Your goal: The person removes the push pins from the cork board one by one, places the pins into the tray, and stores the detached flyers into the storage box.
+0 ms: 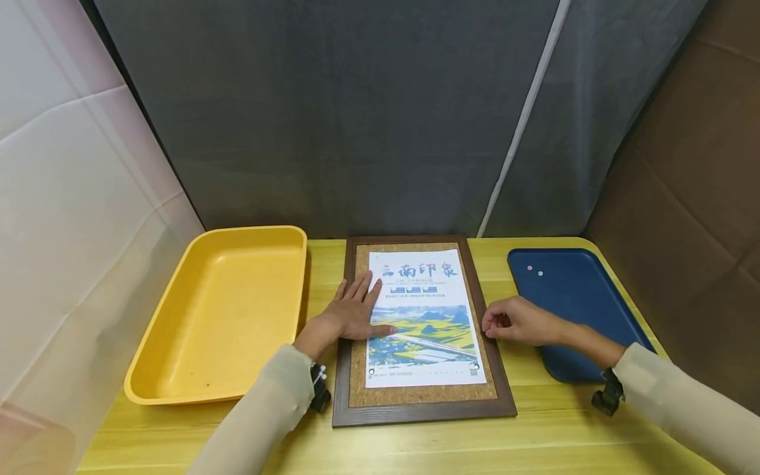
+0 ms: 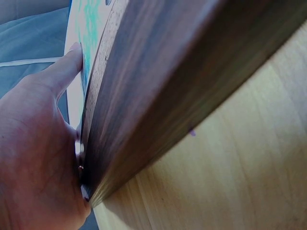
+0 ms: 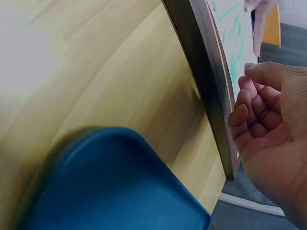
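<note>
A printed poster (image 1: 424, 316) with a landscape picture lies on a cork board (image 1: 421, 394) in a dark brown wooden frame (image 1: 424, 414). Small round pins (image 1: 476, 366) sit at its lower corners. My left hand (image 1: 353, 313) rests spread on the poster's left side; in the left wrist view, its thumb (image 2: 72, 60) reaches over the paper. Beside the frame's right edge is my right hand (image 1: 516, 321), fingers loosely curled. In the right wrist view no object shows between its thumb (image 3: 264, 73) and fingers.
A deep yellow tray (image 1: 220, 316) stands left of the frame. To the right lies a dark blue tray (image 1: 576, 293) with a pink dot-like piece (image 1: 530, 268) and a pale one (image 1: 540, 273). All rest on a wooden table (image 1: 552, 429) against a grey curtain (image 1: 332, 119).
</note>
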Tool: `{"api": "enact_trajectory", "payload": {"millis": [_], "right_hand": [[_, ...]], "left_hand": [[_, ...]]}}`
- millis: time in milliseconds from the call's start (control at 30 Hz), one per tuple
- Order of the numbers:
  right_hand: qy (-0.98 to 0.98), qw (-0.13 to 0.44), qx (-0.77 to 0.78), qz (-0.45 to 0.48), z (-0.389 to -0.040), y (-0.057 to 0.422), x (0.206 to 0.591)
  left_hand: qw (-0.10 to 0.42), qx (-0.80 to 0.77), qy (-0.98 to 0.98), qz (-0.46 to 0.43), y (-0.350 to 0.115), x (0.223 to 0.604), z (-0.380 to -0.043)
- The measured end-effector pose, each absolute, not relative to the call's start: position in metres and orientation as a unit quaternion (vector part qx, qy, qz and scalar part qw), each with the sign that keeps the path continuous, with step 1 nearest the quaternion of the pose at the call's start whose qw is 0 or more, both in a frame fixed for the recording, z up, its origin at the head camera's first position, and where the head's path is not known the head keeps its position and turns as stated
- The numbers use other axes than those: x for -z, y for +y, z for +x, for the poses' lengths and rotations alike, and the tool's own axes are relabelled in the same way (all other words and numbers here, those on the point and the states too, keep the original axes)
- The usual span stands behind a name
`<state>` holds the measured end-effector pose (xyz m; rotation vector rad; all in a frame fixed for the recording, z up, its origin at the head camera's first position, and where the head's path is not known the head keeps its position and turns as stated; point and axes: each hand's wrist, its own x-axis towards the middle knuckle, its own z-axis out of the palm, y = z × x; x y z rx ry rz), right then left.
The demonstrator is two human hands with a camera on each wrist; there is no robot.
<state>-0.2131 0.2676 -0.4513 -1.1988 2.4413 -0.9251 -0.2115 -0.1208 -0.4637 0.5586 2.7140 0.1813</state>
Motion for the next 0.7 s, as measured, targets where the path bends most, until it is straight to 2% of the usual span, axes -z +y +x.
{"api": "enact_trajectory", "payload": {"millis": [533,700], "right_hand": [[0.815,0.170,0.322,-0.450,-0.197,0.256,0.465],[0.805,0.165,0.327,-0.467,-0.192,0.252,0.464]], "left_hand": [[0.179,-0.061,0.962,0.198,-0.121,0.464,-0.210],[0.180,-0.060,0.962,0.196,-0.121,0.463,-0.210]]}}
